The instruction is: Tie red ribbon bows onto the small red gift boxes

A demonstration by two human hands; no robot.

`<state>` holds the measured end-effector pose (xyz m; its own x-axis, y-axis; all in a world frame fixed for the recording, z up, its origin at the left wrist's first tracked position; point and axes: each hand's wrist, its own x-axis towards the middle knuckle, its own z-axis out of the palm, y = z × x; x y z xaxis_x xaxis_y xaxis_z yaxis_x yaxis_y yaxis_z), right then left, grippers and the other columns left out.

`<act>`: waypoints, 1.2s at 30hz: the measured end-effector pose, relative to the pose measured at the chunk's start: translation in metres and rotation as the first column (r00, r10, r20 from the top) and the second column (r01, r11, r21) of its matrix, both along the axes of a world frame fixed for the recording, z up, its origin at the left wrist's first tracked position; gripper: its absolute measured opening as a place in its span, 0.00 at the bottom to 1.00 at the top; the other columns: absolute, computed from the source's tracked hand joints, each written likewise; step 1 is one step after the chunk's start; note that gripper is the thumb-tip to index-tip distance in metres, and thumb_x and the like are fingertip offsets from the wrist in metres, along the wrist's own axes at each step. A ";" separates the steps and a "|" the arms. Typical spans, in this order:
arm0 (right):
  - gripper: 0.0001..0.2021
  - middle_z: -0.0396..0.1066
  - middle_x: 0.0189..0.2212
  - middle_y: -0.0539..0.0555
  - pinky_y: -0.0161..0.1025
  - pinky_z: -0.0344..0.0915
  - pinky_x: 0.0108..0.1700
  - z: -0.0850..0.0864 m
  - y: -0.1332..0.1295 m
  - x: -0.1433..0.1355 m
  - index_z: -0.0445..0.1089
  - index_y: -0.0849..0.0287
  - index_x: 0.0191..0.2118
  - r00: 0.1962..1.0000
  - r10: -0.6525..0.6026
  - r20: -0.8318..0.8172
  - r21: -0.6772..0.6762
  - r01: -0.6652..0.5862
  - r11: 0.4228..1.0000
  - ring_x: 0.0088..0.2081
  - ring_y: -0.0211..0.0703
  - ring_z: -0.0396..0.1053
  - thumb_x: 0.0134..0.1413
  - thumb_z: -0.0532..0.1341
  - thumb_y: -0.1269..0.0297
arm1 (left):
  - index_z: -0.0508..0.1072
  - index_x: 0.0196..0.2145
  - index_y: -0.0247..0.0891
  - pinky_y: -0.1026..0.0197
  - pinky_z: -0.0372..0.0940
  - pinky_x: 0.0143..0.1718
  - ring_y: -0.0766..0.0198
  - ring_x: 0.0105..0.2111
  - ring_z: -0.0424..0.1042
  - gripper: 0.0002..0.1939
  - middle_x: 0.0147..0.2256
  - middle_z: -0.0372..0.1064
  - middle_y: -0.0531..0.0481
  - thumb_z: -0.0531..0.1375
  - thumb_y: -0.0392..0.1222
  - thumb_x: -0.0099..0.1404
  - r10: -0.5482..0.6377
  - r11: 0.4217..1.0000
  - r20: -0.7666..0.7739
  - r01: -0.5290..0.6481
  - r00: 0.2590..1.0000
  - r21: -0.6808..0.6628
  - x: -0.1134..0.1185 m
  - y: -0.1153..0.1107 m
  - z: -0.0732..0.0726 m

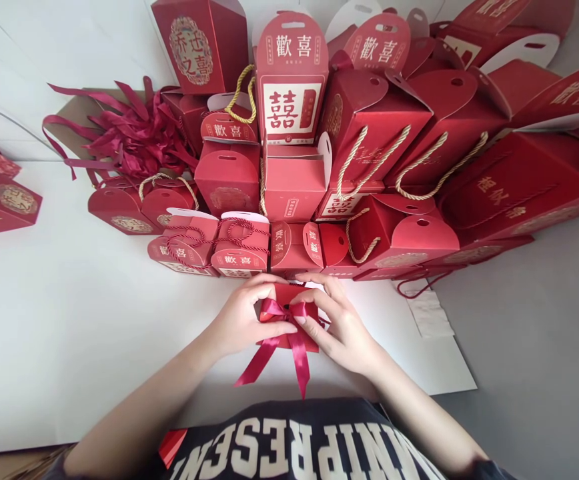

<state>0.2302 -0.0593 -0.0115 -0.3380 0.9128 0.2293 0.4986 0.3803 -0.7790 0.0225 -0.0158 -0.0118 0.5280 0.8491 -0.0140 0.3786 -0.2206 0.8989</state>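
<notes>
In front of my body is a small red gift box (pixel 283 293), standing on the white table. A shiny dark-pink ribbon bow (pixel 299 353) is tied at its top, with two tails hanging down the side nearest me. My left hand (pixel 243 317) curls round the box's left side, thumb and index finger closed on the bow's left loop. On the other side, my right hand (pixel 337 325) pinches the right loop near the knot between thumb and index finger. My palms hide parts of the box's sides.
Red gift boxes (pixel 292 180) stand stacked along the back, several with rope handles. A heap of loose pink ribbons (pixel 134 137) lies in a carton at the back left. Another red box (pixel 4 200) sits far left. A white tissue pack (pixel 429 313) is right of my hands.
</notes>
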 end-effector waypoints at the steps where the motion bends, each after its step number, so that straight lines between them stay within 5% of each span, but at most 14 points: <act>1: 0.07 0.61 0.57 0.58 0.51 0.57 0.61 -0.002 0.001 0.000 0.69 0.55 0.46 1.000 -0.001 -0.003 0.000 0.001 1.000 0.60 0.51 0.59 0.64 0.58 0.67 | 0.64 0.24 0.37 0.58 0.64 0.49 0.57 0.50 0.69 0.18 0.50 0.68 0.48 0.71 0.44 0.54 0.001 1.000 -0.002 -0.001 1.000 -0.002 0.000 0.000 0.000; 7: 0.17 0.65 0.55 0.56 0.49 0.60 0.58 -0.005 -0.001 -0.005 0.70 0.54 0.47 1.000 -0.013 0.006 0.049 0.012 0.999 0.57 0.49 0.62 0.58 0.54 0.79 | 0.64 0.24 0.37 0.57 0.65 0.50 0.57 0.50 0.70 0.18 0.49 0.68 0.48 0.71 0.44 0.53 0.009 1.000 -0.007 -0.009 1.000 -0.017 -0.001 -0.001 0.004; 14: 0.09 0.72 0.47 0.56 0.49 0.59 0.53 0.002 -0.005 -0.016 0.70 0.56 0.45 0.988 -0.118 0.095 0.210 0.096 0.973 0.48 0.48 0.67 0.60 0.58 0.73 | 0.70 0.29 0.38 0.58 0.64 0.52 0.58 0.50 0.69 0.10 0.50 0.67 0.49 0.69 0.40 0.55 -0.006 0.999 -0.017 0.006 1.000 -0.038 -0.002 -0.001 0.003; 24: 0.07 0.73 0.31 0.54 0.43 0.61 0.39 -0.005 -0.002 -0.022 0.67 0.58 0.43 0.957 -0.228 0.177 0.407 0.140 0.903 0.33 0.45 0.66 0.63 0.55 0.74 | 0.69 0.27 0.38 0.56 0.65 0.53 0.56 0.52 0.69 0.13 0.50 0.68 0.48 0.71 0.41 0.52 0.018 0.999 0.003 -0.018 1.000 -0.035 -0.002 0.000 -0.001; 31: 0.10 0.72 0.35 0.55 0.44 0.63 0.38 -0.009 -0.009 -0.009 0.65 0.56 0.43 0.973 -0.214 0.090 0.261 0.184 0.948 0.35 0.47 0.67 0.61 0.54 0.76 | 0.71 0.28 0.38 0.54 0.66 0.52 0.54 0.51 0.70 0.12 0.50 0.69 0.46 0.71 0.42 0.53 -0.001 1.000 0.006 0.002 1.000 -0.030 -0.002 0.000 0.002; 36: 0.20 0.68 0.40 0.56 0.45 0.66 0.44 -0.008 -0.012 0.003 0.59 0.55 0.57 0.993 -0.102 0.060 0.017 0.101 0.995 0.40 0.47 0.67 0.61 0.53 0.76 | 0.74 0.32 0.39 0.54 0.66 0.52 0.54 0.51 0.70 0.11 0.50 0.69 0.45 0.70 0.44 0.55 -0.004 1.000 0.017 0.004 1.000 0.001 0.000 0.001 0.005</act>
